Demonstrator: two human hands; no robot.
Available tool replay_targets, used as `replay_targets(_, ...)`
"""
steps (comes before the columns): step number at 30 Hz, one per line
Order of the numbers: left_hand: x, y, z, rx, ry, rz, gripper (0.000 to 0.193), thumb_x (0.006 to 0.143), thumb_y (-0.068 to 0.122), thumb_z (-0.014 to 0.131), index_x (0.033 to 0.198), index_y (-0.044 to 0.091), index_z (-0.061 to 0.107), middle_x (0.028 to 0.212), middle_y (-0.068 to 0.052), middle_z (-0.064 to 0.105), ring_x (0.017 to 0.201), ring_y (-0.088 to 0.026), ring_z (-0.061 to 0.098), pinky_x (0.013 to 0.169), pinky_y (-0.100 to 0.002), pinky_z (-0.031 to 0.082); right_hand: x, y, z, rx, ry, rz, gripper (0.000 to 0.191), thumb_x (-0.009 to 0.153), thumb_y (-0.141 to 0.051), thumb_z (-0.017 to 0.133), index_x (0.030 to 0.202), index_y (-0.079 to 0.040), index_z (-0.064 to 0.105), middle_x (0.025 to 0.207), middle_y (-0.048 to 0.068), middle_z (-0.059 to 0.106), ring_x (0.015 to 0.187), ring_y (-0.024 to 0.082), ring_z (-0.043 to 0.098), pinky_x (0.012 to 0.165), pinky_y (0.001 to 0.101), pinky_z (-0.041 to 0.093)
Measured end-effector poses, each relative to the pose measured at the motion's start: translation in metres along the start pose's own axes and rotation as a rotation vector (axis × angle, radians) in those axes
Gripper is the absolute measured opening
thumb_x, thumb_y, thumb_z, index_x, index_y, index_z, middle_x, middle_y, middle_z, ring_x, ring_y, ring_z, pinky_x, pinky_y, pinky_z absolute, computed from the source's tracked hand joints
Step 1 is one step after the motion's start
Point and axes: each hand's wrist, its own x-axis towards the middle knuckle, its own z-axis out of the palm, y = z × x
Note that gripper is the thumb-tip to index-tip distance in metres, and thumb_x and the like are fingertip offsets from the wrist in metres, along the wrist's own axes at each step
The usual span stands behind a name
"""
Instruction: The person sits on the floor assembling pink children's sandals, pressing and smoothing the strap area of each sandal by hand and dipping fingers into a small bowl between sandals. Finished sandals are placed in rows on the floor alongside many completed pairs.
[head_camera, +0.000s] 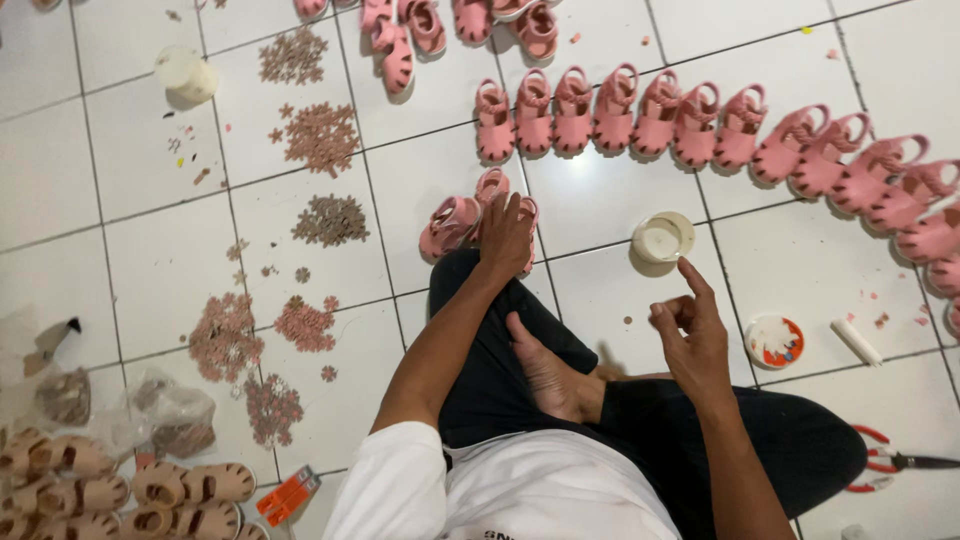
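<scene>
Person sits cross-legged on a white tiled floor (130, 250), bare foot (550, 375) tucked over the dark trousers. Left hand (505, 232) is stretched forward past the knee, palm down, fingers loosely spread over a small pink sandal (525, 215); can't tell whether it grips it or just rests on it. A second pink sandal (447, 226) lies touching it on the left, a third one (490, 183) just behind. Right hand (692, 335) is raised over the right knee, holding nothing: index finger pointing up, thumb out, other fingers curled toward the palm. Just beyond that hand sits a round cream tub (662, 238), open, pale contents. To its right a small round lid (774, 340) with red-and-white smears, then a white stick (857, 341). Long row of pink sandals (700, 125) runs in an arc from mid-floor to the right edge; more pairs at the top. Left side of the floor: several heaps of small flower-shaped pieces (320, 135) in pink and brown shades. Bottom left: tan sandals (190, 487) in a cluster, an orange cutter (288, 493) beside them. Red-handled scissors (880, 462) lie by the right knee.
</scene>
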Motion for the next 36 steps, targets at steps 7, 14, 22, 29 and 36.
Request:
replay_targets(7, -0.002, 0.071, -0.020, -0.639, -0.083, 0.046, 0.018, 0.090, 0.010, 0.067, 0.105, 0.001, 0.069, 0.156, -0.029, 0.040, 0.138, -0.047, 0.046, 0.115, -0.049, 0.041, 0.014, 0.025, 0.016, 0.224, 0.222, 0.007, 0.067, 0.109, -0.018, 0.055, 0.165, -0.008, 0.019, 0.129, 0.014, 0.059, 0.106, 0.014, 0.062, 0.085, 0.0288, 0.057)
replay_targets(14, -0.035, 0.156, -0.062, -1.055, 0.099, -0.047, 0.035, 0.099, 0.022, 0.066, 0.128, 0.004, 0.058, 0.163, -0.026, 0.036, 0.149, -0.038, 0.043, 0.119, -0.045, 0.039, 0.028, 0.002, 0.039, 0.494, 0.404, -0.075, 0.072, 0.112, -0.028, 0.050, 0.168, -0.009, 0.009, 0.152, 0.020, 0.051, 0.100, 0.014, 0.054, 0.087, 0.0276, 0.050)
replay_targets(22, -0.047, 0.148, -0.050, -1.749, 0.126, -0.404, 0.064, 0.107, 0.043, 0.044, 0.157, 0.006, 0.030, 0.161, -0.015, 0.035, 0.151, -0.026, 0.034, 0.125, -0.042, 0.027, 0.028, -0.019, 0.047, 0.736, 0.324, 0.013, 0.073, 0.111, -0.031, 0.052, 0.166, -0.007, 0.011, 0.143, 0.020, 0.057, 0.120, 0.016, 0.058, 0.102, 0.0290, 0.049)
replay_targets(29, -0.048, 0.152, -0.036, -2.185, -0.265, -0.570, 0.058, 0.111, 0.041, 0.041, 0.158, 0.007, 0.035, 0.153, -0.010, 0.046, 0.139, -0.022, 0.047, 0.117, -0.038, 0.039, 0.018, -0.016, 0.026, 0.363, 0.446, -0.048, 0.075, 0.112, -0.022, 0.055, 0.167, -0.007, 0.006, 0.146, 0.019, 0.056, 0.114, 0.019, 0.060, 0.096, 0.0328, 0.054)
replay_targets(36, -0.042, 0.166, -0.063, -1.466, -0.412, -0.556, 0.071, 0.104, 0.053, 0.039, 0.164, 0.021, 0.018, 0.153, -0.015, 0.045, 0.135, -0.025, 0.052, 0.096, -0.038, 0.054, 0.000, -0.041, -0.009, -0.439, 0.428, -0.589, 0.053, 0.095, -0.003, 0.074, 0.143, -0.008, 0.052, 0.141, 0.022, 0.054, 0.130, 0.037, 0.057, 0.104, 0.0422, 0.053)
